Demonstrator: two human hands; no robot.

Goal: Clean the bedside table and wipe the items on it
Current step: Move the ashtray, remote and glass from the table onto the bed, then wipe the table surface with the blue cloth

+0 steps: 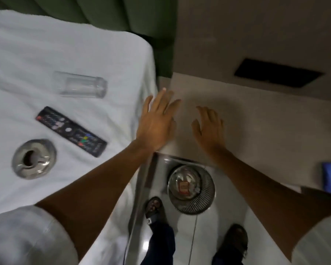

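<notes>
The table [246,119] fills the centre right of the frame with its pale top bare. The things that belong on it lie on the white bed [84,54] at the left: a clear glass [80,84] on its side at upper left, a black remote control [71,131] just below it, and a metal ashtray [34,158] at lower left, all apart from one another. Judging from this, the items have been moved off and the top itself is the step in hand, either about to be wiped or just finished; I cannot tell which, since no cloth shows anywhere in view.

Both hands are empty. The left hand [157,119] hangs palm down over the gap between the bed's edge and the table's left edge, fingers spread and straight, its grip open. The right hand [208,129] is just beside it over the table's near left part, also palm down, fingers loosely splayed and slightly curled, holding nothing. Whether either palm touches the top is unclear.

The next move probably calls for a cloth, then each item wiped and returned. A wire wastebasket [191,190] stands on the floor at lower centre, below the table's near edge.
</notes>
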